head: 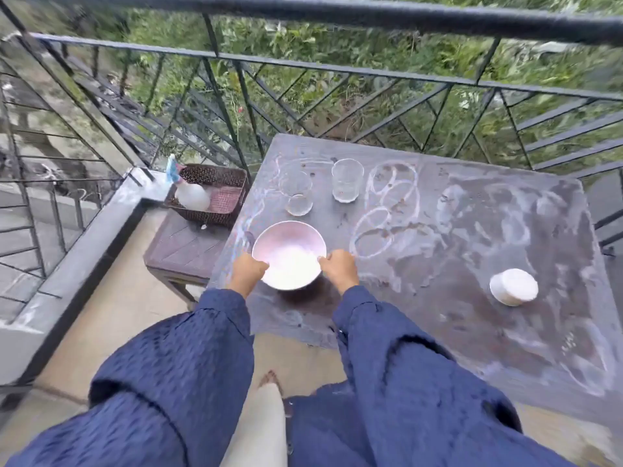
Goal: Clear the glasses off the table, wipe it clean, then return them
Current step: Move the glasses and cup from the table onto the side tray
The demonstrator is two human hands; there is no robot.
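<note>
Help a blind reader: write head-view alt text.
The left hand and right hand grip a metal bowl on a streaked table. A clear glass and a second glass stand beyond it, a white container to its right.

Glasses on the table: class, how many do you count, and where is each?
2. The right glass stands near the table's far edge; the left glass is beside it, beyond the bowl. Blur may hide another.

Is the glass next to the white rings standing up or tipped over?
Standing up. The glass rests on its base on the table, with its open rim facing up.
</note>
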